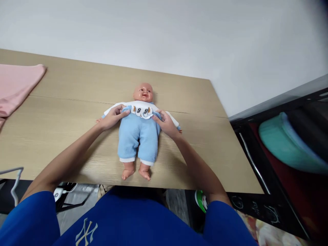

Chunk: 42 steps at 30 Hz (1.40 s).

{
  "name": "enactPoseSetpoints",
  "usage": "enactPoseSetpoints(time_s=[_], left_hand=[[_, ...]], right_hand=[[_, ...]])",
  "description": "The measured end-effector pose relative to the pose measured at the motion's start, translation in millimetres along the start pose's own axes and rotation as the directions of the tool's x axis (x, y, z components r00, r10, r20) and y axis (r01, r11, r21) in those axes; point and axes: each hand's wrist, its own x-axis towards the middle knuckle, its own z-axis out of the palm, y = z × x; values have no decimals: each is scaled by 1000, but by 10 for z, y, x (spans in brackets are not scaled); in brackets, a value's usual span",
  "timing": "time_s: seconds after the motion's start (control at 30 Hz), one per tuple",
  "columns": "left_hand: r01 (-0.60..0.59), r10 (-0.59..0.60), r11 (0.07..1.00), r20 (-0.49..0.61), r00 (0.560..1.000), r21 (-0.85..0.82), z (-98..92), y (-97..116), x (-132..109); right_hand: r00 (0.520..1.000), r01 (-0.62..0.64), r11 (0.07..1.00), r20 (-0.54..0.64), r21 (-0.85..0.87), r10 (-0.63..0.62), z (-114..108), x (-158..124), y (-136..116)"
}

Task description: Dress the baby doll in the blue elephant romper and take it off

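A baby doll (143, 93) lies face up on the table, head away from me and bare feet near the front edge. It wears a white long-sleeved top and fuzzy light blue trousers (138, 135) with white cuffs. Across the doll's chest, the upper edge carries a white animal face with eyes and brown ears. My left hand (114, 115) pinches the light blue cloth at one side of this edge. On the other side, my right hand (164, 123) grips the cloth between thumb and fingers. Both doll arms stretch outward beyond my hands.
A pink cloth (17, 85) lies on the wooden table (64, 136) at the far left. Behind the table stands a white wall (153, 37). At right, a turquoise basin (287, 143) sits in a dark-framed rack. A white device with a cable is below the left front edge.
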Motion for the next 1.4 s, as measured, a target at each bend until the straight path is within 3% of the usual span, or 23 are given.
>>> enactPoseSetpoints(time_s=[0.1,0.23,0.33,0.43,0.57,0.83,1.0,1.13,1.27,1.4], left_hand=[[43,-49,987,33,998,157,-40,-165,-166],[75,-63,982,-74,995,176,4,-362,-438],[141,-147,988,-116,982,-57,125,-432,-503],[169,-220,923,-114,969,-345,254,-439,-443],[151,-215,886,-98,972,-439,309,-416,-317],[167,-193,891,-20,981,-423,208,-432,-253],[153,-217,874,-87,972,-461,148,-465,-254],[97,-144,943,-130,981,-317,46,-489,-270],[13,-45,984,-176,983,-179,3,-479,-265],[-15,-14,990,-212,977,-137,86,-443,-256]], right_hand=[[996,-38,988,-91,-147,25,-23,-188,187],[980,-80,989,-192,-124,55,-23,-535,377],[970,-144,990,-203,-15,137,5,-626,447],[966,-174,982,-178,77,186,31,-549,470],[970,-182,971,-135,157,203,7,-416,459],[970,-191,972,-124,135,208,-68,-446,460],[962,-160,964,-185,211,200,-22,-493,437],[960,-111,967,-229,227,164,-49,-538,357],[975,-73,994,-206,82,89,-65,-540,263],[927,-28,986,-373,-162,-35,44,-449,3]])
